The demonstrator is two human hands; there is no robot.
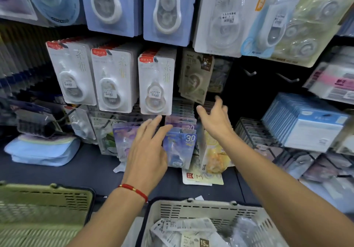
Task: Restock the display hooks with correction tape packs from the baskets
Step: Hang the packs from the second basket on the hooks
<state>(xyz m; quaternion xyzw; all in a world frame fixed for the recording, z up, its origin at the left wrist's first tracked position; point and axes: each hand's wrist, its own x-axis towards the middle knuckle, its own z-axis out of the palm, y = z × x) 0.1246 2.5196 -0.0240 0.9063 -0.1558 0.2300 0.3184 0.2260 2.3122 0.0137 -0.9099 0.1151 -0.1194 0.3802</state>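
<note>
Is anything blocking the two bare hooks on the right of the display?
Nothing visible does. The two bare hooks stick out over a dark gap. The right hand is open below them; the tan 15m packs hang to their left.

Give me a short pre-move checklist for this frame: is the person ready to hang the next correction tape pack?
1. Stock in the white basket: ok, 15m packs lie inside.
2. Free hooks: ok, two bare hooks at right.
3. Left hand free: ok, fingers straight, touching the blue 30 pack.
4. Right hand free: ok, open, holding nothing.
5. Pack in hand to hang: not ok.
6. Green basket contents: cannot tell.
</note>
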